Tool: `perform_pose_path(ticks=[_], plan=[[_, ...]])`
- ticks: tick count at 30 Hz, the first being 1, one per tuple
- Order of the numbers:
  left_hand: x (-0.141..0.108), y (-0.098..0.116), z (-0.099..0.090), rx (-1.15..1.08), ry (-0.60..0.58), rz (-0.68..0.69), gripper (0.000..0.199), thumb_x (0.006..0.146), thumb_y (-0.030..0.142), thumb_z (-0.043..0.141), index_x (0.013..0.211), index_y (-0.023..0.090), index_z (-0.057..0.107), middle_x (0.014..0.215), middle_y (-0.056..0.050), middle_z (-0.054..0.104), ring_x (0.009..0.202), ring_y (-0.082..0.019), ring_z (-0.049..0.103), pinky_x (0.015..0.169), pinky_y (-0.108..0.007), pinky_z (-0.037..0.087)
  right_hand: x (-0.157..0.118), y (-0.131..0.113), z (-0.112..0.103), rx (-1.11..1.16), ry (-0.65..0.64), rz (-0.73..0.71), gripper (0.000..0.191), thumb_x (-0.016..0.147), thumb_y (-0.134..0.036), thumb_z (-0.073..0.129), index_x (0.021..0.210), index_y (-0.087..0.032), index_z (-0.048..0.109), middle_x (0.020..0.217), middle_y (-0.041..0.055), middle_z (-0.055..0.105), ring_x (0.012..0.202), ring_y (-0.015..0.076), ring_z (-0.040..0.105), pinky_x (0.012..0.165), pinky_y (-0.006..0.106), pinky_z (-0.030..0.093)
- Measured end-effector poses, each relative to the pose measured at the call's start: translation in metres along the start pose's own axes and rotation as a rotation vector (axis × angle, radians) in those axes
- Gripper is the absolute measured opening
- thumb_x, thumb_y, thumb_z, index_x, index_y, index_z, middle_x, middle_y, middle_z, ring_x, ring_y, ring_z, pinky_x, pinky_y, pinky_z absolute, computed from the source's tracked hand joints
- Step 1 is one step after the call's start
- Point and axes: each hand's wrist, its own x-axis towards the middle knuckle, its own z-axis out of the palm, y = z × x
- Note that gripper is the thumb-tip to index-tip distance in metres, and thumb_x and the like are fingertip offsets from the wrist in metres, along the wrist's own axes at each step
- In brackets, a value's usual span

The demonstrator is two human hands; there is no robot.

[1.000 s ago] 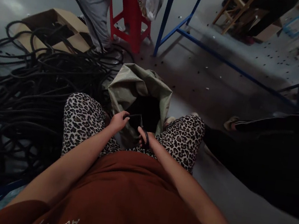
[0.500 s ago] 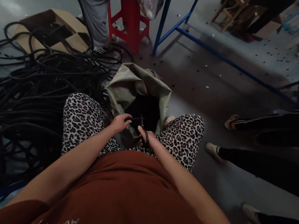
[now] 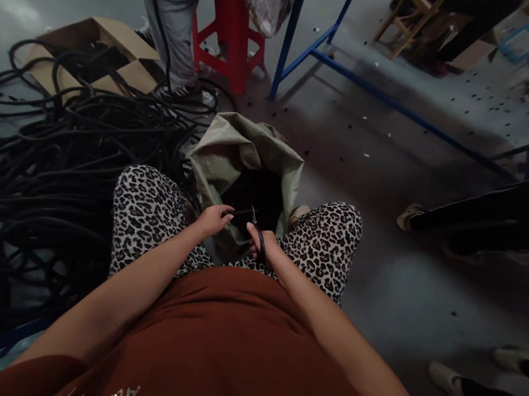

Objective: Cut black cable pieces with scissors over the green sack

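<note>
Between my knees stands a greenish woven sack (image 3: 219, 150) with its mouth folded open and dark contents inside. My left hand (image 3: 214, 219) pinches a short black piece that looks like rubber cord (image 3: 242, 212), its free end pointing right over the sack. My right hand (image 3: 260, 238) is wrapped round the dark handles of scissors (image 3: 261, 245). Their metal blades point up and away, close to the end of the black piece. Whether the blades touch it, I cannot tell.
A large tangle of black cord (image 3: 53, 190) covers the floor on the left, partly over a cardboard box (image 3: 120, 32). Ahead are a red stool (image 3: 229, 30), a person's grey-trousered leg (image 3: 166, 12) and a blue metal frame (image 3: 355, 81). Other people's legs (image 3: 508, 198) stand at right.
Both hands stay over the sack nearly in place, with the scissors shifted very slightly. On the right, the people's legs have moved, one stepping back toward the right edge.
</note>
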Motion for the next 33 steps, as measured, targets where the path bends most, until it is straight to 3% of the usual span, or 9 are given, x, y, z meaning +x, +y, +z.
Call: perform_pose_path(ticks=[18, 27, 33], plan=[[0.001, 0.0, 0.0, 0.118, -0.02, -0.139, 0.023, 0.075, 0.025, 0.057, 0.094, 0.018, 0.067, 0.084, -0.004, 0.069, 0.081, -0.017, 0.063, 0.076, -0.026, 0.049, 0.005, 0.005, 0.0, -0.107, 0.015, 0.033, 0.044, 0.085, -0.049, 0.053, 0.058, -0.014, 0.049, 0.037, -0.0031, 0.042, 0.024, 0.007, 0.038, 0.025, 0.017, 0.03], [0.006, -0.002, -0.003, -0.053, 0.203, -0.165, 0.025, 0.077, 0.025, 0.054, 0.099, 0.016, 0.063, 0.097, -0.007, 0.068, 0.091, -0.019, 0.062, 0.084, -0.03, 0.048, -0.001, 0.0, 0.001, 0.001, -0.087, 0.086, 0.049, 0.084, -0.059, 0.049, 0.068, -0.013, 0.053, 0.039, -0.0019, 0.046, 0.029, 0.0098, 0.045, 0.029, 0.018, 0.038], [0.003, 0.001, 0.0, -0.068, 0.139, -0.093, 0.025, 0.076, 0.024, 0.055, 0.098, 0.016, 0.064, 0.094, -0.005, 0.068, 0.088, -0.018, 0.062, 0.083, -0.03, 0.048, -0.005, -0.004, 0.003, 0.03, -0.122, 0.073, 0.045, 0.085, -0.055, 0.051, 0.07, -0.012, 0.055, 0.04, -0.0014, 0.048, 0.03, 0.01, 0.046, 0.029, 0.019, 0.039]])
